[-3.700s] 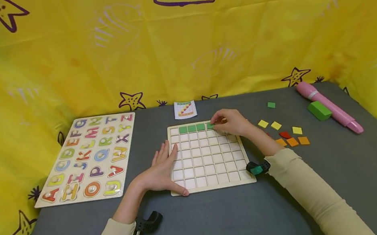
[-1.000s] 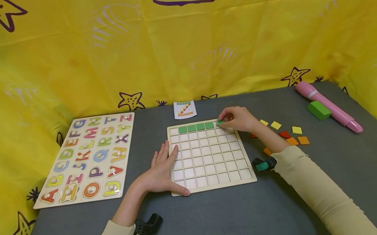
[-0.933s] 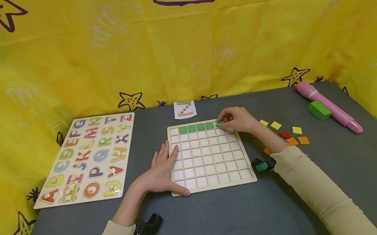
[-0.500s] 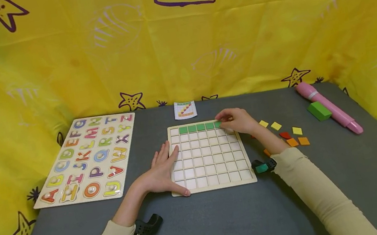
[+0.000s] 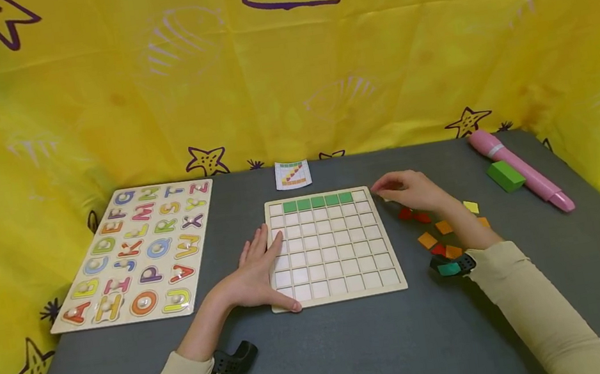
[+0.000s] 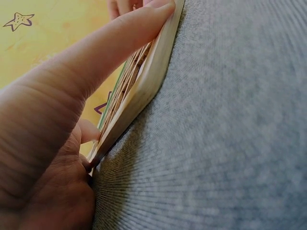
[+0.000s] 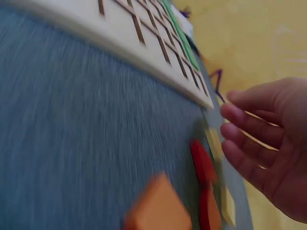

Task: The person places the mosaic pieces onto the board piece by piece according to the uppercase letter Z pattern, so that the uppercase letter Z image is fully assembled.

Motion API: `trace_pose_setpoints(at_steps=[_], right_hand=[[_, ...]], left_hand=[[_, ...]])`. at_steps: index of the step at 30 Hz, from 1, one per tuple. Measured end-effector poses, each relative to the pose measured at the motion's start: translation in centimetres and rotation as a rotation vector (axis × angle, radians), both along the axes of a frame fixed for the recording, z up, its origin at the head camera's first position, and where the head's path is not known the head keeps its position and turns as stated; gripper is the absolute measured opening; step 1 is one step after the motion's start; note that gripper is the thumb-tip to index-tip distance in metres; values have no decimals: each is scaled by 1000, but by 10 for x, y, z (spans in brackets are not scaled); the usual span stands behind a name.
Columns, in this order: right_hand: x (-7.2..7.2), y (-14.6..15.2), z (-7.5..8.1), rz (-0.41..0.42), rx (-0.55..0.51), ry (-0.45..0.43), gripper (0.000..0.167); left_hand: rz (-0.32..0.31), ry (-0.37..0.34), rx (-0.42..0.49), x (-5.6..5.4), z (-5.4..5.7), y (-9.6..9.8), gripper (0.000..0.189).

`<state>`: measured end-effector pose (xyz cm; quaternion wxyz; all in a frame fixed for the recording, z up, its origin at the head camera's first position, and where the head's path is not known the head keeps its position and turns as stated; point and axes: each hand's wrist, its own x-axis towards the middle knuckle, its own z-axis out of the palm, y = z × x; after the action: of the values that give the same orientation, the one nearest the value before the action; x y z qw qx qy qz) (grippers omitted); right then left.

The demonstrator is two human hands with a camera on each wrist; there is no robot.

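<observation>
A wooden grid board (image 5: 333, 252) lies on the dark table, with a row of several green square tiles (image 5: 318, 202) set along its far row. My left hand (image 5: 252, 278) rests on the board's left edge, fingers spread and thumb on the near left corner; the left wrist view shows the thumb (image 6: 120, 40) lying on the wooden rim. Just past the board's far right corner is my right hand (image 5: 411, 190), fingers relaxed and holding nothing. Yellow tiles (image 7: 214, 143) and red tiles (image 7: 203, 163) lie beside its fingers in the right wrist view.
Orange tiles (image 5: 427, 240) lie scattered right of the board. Behind it is a small pattern card (image 5: 293, 175). An alphabet puzzle board (image 5: 138, 256) is at left; a pink microphone-shaped toy (image 5: 525, 173) and a green block (image 5: 505, 175) lie at far right.
My right hand has let go of a green tile, now flat in the far row, and has moved right off the board toward the loose tiles. The left hand has stayed in place.
</observation>
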<state>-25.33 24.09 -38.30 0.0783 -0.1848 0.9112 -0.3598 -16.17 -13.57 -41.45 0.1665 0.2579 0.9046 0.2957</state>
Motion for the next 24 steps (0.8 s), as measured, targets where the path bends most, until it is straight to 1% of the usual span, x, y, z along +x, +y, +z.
trace_pose_setpoints(at_steps=[4,7,12,14,17,19,21,24], right_hand=[[12,18,3,47,85,31,23],[19,27,4,88,126,37,24],[28,36,3,184,138,65,27],[30,37,2,204,142,88,27],[31,37,-1,193,170,142,24],[30,35,-2,169,188,170,22],[30,34,-4,147,204,191,21],[30,35,-6,146,203,212,18]], left_hand=[[2,2,0,0,0,-1,134],[3,2,-1,0,-1,-1,134],[5,4,-3,-1,-2,-2,135],[3,2,-1,-1,-2,-2,134],[0,-1,4,-1,-1,-1,134],[-1,-3,6,-1,-1,-1,134],[-3,-5,9,-1,-1,-1,134],[-8,3,9,-1,-2,-1,133]])
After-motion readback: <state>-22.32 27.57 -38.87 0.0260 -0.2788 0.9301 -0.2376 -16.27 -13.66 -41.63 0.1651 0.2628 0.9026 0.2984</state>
